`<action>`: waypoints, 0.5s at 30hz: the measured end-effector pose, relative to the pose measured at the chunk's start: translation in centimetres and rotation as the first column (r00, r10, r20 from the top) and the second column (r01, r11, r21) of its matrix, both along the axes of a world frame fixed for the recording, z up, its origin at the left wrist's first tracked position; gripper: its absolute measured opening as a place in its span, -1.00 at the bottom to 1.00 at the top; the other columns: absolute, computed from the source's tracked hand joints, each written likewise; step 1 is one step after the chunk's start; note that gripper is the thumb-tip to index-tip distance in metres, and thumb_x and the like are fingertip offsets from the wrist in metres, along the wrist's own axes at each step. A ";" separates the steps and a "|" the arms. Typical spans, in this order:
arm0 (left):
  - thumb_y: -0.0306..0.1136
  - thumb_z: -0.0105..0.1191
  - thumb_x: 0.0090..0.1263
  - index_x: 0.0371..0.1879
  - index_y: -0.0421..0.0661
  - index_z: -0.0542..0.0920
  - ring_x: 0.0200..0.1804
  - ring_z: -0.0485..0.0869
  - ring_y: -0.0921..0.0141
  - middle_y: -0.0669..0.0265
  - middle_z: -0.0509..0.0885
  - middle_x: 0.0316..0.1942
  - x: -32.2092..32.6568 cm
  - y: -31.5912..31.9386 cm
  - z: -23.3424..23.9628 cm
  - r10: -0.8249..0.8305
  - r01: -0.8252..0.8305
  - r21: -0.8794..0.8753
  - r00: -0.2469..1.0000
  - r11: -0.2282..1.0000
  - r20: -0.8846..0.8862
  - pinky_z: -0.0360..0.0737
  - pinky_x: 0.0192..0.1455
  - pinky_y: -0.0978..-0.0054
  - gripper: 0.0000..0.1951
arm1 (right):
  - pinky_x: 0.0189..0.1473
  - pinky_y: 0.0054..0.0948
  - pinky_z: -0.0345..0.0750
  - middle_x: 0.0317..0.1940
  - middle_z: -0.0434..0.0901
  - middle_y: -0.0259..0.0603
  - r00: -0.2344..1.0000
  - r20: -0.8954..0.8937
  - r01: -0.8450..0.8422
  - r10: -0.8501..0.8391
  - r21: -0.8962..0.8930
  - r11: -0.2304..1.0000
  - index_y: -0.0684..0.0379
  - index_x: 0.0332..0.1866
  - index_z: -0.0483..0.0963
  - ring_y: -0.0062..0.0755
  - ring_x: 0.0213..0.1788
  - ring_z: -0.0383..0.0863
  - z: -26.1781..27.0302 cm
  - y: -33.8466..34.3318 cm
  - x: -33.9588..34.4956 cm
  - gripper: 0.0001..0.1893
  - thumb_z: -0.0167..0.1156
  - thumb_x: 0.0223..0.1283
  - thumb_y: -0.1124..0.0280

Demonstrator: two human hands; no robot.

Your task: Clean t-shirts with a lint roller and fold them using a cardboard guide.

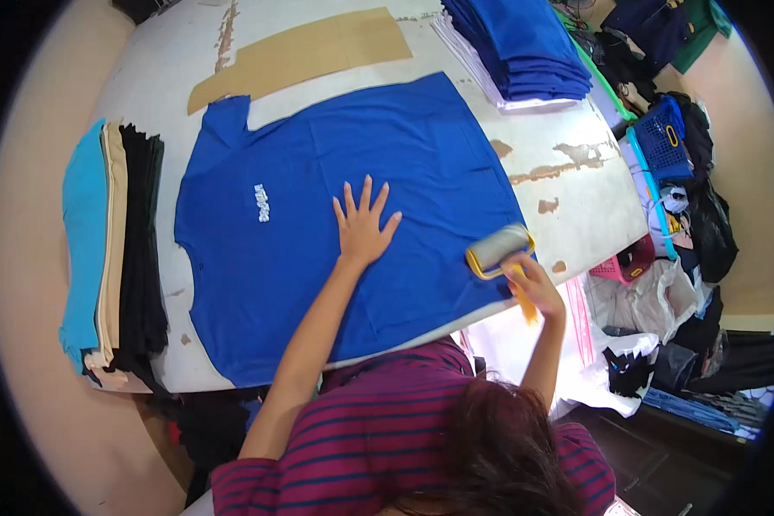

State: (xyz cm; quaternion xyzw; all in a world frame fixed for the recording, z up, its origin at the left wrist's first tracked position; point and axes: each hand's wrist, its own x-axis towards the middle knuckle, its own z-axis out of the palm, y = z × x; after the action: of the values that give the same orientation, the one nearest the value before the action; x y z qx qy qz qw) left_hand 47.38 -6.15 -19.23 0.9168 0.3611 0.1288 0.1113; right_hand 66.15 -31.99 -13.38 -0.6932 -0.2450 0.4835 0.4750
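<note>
A blue short-sleeved T-shirt (284, 258) lies spread on the white table (148, 64), its neck side to the left and its hem to the right. A small white print marks its chest. My left hand (362, 231) rests palm down on the middle of the shirt, fingers apart, holding nothing. In my right hand (536, 287) is a lint roller (500, 248) with a yellow frame and handle and a grey roll. The roller is over the shirt's lower right corner, near the hem. Whether it touches the cloth I cannot tell.
A tan cardboard sheet (322, 48) lies beyond the shirt. Folded blue garments (535, 51) are stacked at the table's far right. Along the left edge stand folded turquoise (84, 245), beige and black (140, 251) clothes. Baskets (661, 142) and bags (709, 226) crowd the right side.
</note>
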 end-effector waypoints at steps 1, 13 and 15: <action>0.05 -0.12 0.25 0.23 0.10 0.26 0.36 -0.10 -0.03 0.20 0.02 0.35 -0.1 0.1 0.2 -0.008 0.008 -0.039 1.000 0.999 0.004 -0.21 0.30 -0.11 -0.43 | -0.54 -0.67 0.34 -0.48 0.40 -0.41 0.997 0.061 -0.046 0.051 -0.079 0.996 0.18 -0.22 0.41 -0.70 -0.52 0.36 0.6 -2.4 -0.1 -0.82 0.08 0.19 0.30; 0.00 0.01 0.18 0.20 -0.02 0.26 0.35 -0.08 -0.02 0.01 0.05 0.31 -20.6 -1.4 0.8 0.664 -0.666 -0.053 0.746 0.744 -0.054 -0.17 0.22 -0.25 -0.38 | -0.54 -0.70 0.32 -0.52 0.50 -0.43 0.784 0.132 -0.609 0.607 -0.025 0.793 0.18 -0.23 0.52 -0.71 -0.55 0.36 5.1 4.9 -3.8 -0.80 0.10 0.17 0.29; 0.03 -0.03 0.20 0.21 -0.01 0.26 0.36 -0.10 0.00 0.04 0.04 0.32 -25.4 -2.4 0.4 0.776 -0.779 -0.002 0.625 0.627 -0.088 -0.20 0.21 -0.27 -0.38 | -0.56 -0.58 0.37 -0.59 0.47 -0.34 0.609 0.101 -0.791 0.787 0.001 0.612 0.12 -0.18 0.50 -0.62 -0.63 0.41 3.7 10.4 -7.8 -0.76 0.08 0.17 0.21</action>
State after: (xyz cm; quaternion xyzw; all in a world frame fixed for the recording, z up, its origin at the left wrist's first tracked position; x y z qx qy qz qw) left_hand 21.94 -8.55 -18.85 0.6732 0.7279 0.1209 0.0488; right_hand 58.34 -21.56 -9.71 -0.5249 -0.5568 0.6058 0.2179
